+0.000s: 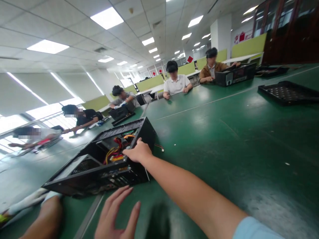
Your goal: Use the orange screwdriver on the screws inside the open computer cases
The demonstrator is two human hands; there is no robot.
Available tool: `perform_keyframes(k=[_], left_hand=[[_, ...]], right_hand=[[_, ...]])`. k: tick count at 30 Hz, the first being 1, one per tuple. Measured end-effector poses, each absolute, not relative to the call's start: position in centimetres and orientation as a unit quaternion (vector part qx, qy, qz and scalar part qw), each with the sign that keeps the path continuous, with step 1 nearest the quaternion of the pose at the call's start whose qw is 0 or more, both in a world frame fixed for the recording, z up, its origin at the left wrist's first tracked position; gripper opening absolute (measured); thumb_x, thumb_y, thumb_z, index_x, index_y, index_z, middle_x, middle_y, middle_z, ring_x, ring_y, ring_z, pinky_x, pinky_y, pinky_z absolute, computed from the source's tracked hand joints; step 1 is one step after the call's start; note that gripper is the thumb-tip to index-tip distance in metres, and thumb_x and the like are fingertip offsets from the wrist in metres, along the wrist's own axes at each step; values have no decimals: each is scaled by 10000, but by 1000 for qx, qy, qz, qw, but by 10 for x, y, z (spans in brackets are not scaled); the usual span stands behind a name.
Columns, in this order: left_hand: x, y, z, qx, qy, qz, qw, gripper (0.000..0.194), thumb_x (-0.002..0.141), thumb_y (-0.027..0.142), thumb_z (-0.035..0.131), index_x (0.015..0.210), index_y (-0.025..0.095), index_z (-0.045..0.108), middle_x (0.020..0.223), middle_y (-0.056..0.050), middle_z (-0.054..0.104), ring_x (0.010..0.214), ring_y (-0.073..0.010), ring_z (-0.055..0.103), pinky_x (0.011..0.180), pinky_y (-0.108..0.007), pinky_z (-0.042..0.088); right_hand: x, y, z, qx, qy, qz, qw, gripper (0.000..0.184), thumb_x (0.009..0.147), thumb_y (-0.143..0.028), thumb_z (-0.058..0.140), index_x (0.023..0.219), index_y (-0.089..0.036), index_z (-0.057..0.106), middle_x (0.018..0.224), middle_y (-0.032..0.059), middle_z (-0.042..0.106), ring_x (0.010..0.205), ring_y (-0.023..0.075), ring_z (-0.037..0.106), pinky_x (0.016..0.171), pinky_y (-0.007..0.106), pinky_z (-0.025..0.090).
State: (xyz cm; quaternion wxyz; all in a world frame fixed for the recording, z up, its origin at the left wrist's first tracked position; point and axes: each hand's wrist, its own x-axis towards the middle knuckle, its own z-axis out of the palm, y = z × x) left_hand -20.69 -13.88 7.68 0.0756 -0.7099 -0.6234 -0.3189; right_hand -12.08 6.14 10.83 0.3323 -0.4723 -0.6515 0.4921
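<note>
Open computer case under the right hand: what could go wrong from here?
1. The right hand holds the computer case by its rim, but the left hand is open near it; the case might twist.
2. Red and yellow wires lie close to the right hand and could snag.
3. A white connector on a thin cable sticks out beside the case and may get pinched.

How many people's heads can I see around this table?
5: at left, above the white shirt, black shirt, grey shirt; ahead, above the white polo, brown jacket. More may be hidden: another person's arm shows.
</note>
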Motion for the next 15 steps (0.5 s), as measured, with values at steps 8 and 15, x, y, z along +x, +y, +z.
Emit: perform_keyframes(k=[8,15], left_hand=[[-146,-86,54,-720,-560,-406,-66,184,877,308,582,1004,193,648,1016,-72,638,932,-232,650,825,-381,581],[-28,-50,45,-875,-377,-265,-152,203,849,111,513,927,219,667,1118,-68,628,1058,-220,617,947,-352,507]], right_hand=[[-63,27,94,-441,-664,517,313,1055,807,-740,542,1546,-64,214,1407,261,499,1287,393,494,1049,512,392],[112,2,36,-524,-558,514,388,587,962,-519,528,1434,-191,411,1335,142,543,1104,277,606,925,512,506]])
